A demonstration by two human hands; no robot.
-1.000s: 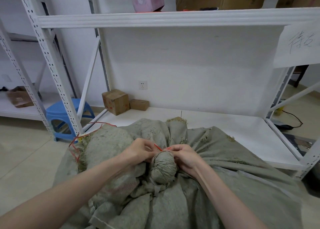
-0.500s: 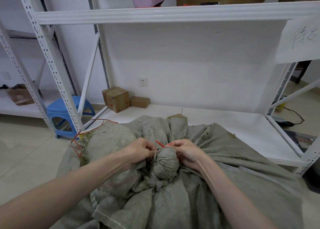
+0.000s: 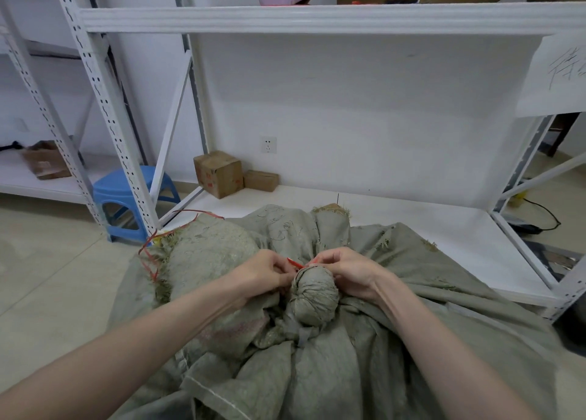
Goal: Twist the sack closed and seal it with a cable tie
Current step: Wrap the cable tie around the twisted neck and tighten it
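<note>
Sack (image 3: pixel 364 372): grey-green woven fabric, coarse and creased, lying slumped on the floor in front of you and against the low white shelf board (image 3: pixel 412 226). Its mouth is gathered and twisted into a rounded, tightly wound knob (image 3: pixel 314 296) that stands up between your two hands.

Your left hand (image 3: pixel 260 275) comes in from the lower left with the forearm stretched forward, knuckles up, fingers curled and pinching the red cable tie (image 3: pixel 295 262) at the left side of the knob's top. Your right hand (image 3: pixel 348 272) mirrors it from the right, wrist bent inward, fingertips closed on the tie's other end just beside the knob. The tie is thin, stiff and bright red; only a short stretch shows between the fingers, and whether it is locked cannot be told.

A second filled sack (image 3: pixel 209 254), rougher and frayed at its edge, lies to the left with loose red strapping (image 3: pixel 149 254) curling off it.
</note>
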